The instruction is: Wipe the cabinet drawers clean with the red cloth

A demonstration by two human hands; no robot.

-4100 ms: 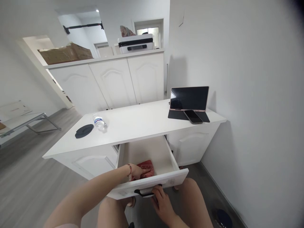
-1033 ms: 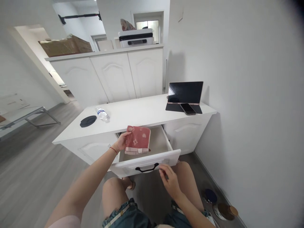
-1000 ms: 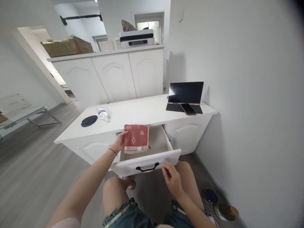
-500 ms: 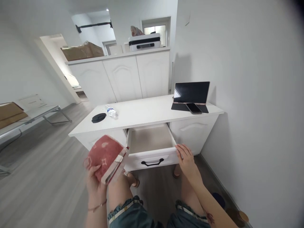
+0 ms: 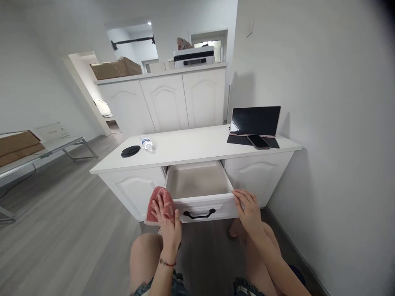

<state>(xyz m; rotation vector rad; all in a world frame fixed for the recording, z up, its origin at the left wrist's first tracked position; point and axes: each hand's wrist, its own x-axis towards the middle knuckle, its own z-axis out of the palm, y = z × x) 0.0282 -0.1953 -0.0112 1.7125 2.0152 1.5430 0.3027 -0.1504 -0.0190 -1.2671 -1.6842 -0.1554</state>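
Note:
A pink-red towel (image 5: 152, 211) with pale patterning hangs at the left front corner of the pulled-out white drawer (image 5: 203, 199). My left hand (image 5: 168, 226) lies over the towel, fingers bent across it, and presses it against that corner; the fingertips partly sink into the cloth. At the opposite front corner, my right hand (image 5: 248, 209) grips the drawer's edge, fingers over the top and thumb along the front. The drawer has a black handle (image 5: 199, 214) on its front, and its pale floor shows bare.
On the white desk (image 5: 185, 144) lie a clear water bottle (image 5: 147, 143) and a black round object (image 5: 130, 151) at left. A tablet (image 5: 255, 121) stands at right with a phone (image 5: 258, 142) before it. A wall (image 5: 339, 164) rises close on the right.
My left hand has brought the towel rightward and down from the drawer's left side onto its front corner, and the hand now lies over the cloth. My right hand stays at the drawer's corner.

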